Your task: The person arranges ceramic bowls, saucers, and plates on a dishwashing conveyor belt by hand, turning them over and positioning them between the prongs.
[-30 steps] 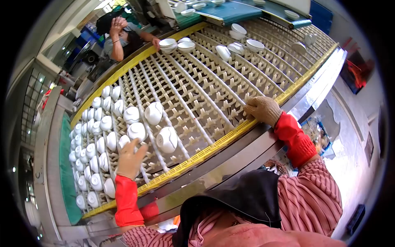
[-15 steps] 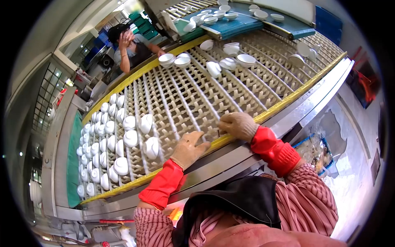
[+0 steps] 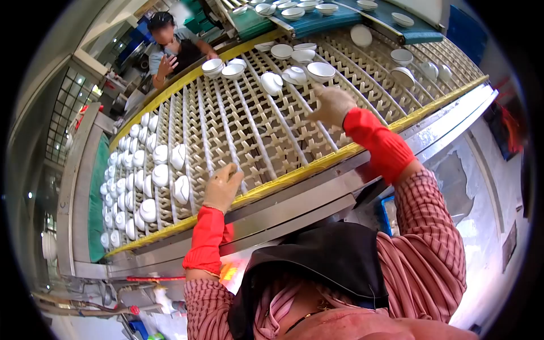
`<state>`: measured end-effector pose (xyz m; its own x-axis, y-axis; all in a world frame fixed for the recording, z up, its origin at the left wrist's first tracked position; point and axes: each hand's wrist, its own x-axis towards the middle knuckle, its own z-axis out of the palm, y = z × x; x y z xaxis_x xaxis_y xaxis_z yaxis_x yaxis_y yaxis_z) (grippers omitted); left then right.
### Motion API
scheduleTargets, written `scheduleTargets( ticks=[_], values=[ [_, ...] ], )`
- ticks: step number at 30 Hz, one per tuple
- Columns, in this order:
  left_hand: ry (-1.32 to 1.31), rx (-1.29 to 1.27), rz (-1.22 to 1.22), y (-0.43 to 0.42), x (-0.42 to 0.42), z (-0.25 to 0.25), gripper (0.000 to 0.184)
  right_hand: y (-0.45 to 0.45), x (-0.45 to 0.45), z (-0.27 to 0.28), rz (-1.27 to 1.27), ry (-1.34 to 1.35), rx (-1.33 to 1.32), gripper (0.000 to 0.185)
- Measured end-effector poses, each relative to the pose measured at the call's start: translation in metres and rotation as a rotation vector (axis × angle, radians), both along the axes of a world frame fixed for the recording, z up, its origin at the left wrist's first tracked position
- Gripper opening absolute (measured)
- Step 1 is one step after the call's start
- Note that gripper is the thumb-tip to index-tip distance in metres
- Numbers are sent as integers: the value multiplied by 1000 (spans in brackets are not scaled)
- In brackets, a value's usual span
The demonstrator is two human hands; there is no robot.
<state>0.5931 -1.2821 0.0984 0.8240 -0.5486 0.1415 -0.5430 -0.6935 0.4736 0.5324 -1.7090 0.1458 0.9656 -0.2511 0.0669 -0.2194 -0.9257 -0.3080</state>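
Observation:
My right hand (image 3: 335,106), in a beige glove and red sleeve cover, reaches out over the pegged conveyor rack (image 3: 249,136). Its fingers are apart and hold nothing that I can see. Just beyond the fingertips sits a white bowl (image 3: 321,70). Left of it are a tilted bowl (image 3: 294,76) and another lying on its side (image 3: 271,84). My left hand (image 3: 222,187), gloved the same way, hovers at the rack's near yellow edge (image 3: 266,190) with thumb and fingers spread. A white bowl (image 3: 181,190) stands tilted between pegs to its left.
Rows of tilted white bowls (image 3: 129,195) fill the rack's left end. Across the rack stands another person (image 3: 164,48), one hand near stacked bowls (image 3: 212,68). Blue-green belts (image 3: 317,21) at the back carry more bowls. A metal ledge (image 3: 294,212) runs along the near side.
My right hand has moved up and away from the near edge toward the bowls. My left hand has shifted left. The other person has lowered a hand from their face.

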Motion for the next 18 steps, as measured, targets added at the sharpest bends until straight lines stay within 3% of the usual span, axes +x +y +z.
scheduleTargets(
  ticks=[1,5,8,12,15,18],
  values=[
    [-5,16,37,-4,1,0,41,-16,13,3,-77,94,-46,76],
    [-74,64,121,-18,-3,0,40,-75,61,-17,-206,-17,-117,70],
    [-75,6,146,-21,-3,1,39,-97,95,-29,-132,-52,-176,67],
    [-76,-50,169,-26,1,5,31,-112,139,-58,-83,131,-176,53],
    [-117,-69,170,-27,5,7,25,-114,163,-89,-56,-47,-240,52],
    [-204,-103,179,-30,12,-1,20,-102,177,-77,-37,-57,-13,57]
  ],
)
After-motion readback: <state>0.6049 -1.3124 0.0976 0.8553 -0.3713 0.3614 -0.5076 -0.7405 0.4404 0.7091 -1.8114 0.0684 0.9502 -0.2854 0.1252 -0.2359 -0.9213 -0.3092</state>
